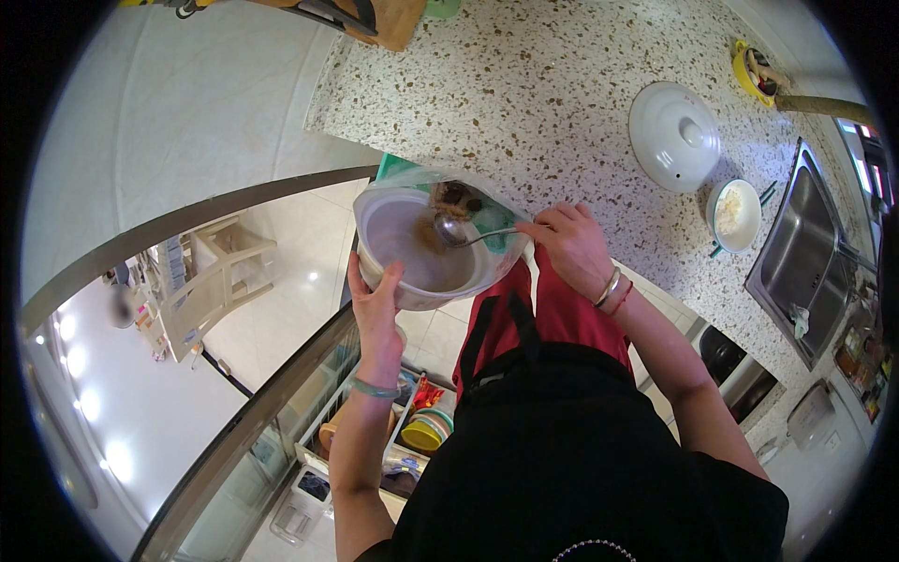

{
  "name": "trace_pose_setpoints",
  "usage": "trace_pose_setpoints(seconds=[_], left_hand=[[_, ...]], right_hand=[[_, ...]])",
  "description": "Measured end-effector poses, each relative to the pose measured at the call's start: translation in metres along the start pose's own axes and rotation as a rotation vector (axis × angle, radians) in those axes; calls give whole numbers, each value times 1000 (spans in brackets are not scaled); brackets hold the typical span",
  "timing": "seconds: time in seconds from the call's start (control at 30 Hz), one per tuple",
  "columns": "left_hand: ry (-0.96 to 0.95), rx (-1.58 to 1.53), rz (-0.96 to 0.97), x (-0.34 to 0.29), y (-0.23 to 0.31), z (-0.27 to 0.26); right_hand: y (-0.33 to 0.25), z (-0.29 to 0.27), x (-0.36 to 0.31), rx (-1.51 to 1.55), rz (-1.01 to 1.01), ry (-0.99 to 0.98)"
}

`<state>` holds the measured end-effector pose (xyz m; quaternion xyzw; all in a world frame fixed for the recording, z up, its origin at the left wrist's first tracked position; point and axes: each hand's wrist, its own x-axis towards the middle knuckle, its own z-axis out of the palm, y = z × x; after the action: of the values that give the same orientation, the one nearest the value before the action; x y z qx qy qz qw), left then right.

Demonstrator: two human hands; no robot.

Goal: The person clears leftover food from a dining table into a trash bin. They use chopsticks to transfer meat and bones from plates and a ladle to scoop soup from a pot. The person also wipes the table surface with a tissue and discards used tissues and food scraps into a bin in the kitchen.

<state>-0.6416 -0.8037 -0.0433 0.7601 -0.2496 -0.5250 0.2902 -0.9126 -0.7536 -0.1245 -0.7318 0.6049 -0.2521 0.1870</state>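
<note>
My left hand (376, 304) is closed on the near-left side of a white pot (398, 225), thumb by the rim. Tilted, the pot sits against the mouth of a clear plastic bag (510, 204) that lines a green bin (397, 167). Between finger and thumb, my right hand (573, 248) grips the handle of a metal spoon (451, 231). The spoon's bowl is at the pot's far-right edge, beside a brown smear on the inner wall. Dark and brown scraps (457, 197) show inside the bag, just past the rim. Most of the bin is hidden.
A speckled counter (506, 94) lies ahead and right, with a white lid (674, 136), a bowl (749, 229) of rice and a yellow pot (743, 70). The sink (796, 253) is far right. An open drawer of dishes (426, 431) and a glass-panelled door (272, 440) stand at lower left.
</note>
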Motion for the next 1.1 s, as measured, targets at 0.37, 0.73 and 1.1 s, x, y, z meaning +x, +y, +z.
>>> trace_pose_setpoints(seconds=[0.37, 0.73, 1.1], left_hand=[[-19, 6, 21, -2, 5, 4], [-35, -25, 67, -1, 7, 5], [-2, 61, 203, -12, 15, 13]], right_hand=[[-17, 46, 7, 356, 110, -51], [2, 8, 7, 6, 60, 52], [-14, 47, 1, 210, 136, -20]])
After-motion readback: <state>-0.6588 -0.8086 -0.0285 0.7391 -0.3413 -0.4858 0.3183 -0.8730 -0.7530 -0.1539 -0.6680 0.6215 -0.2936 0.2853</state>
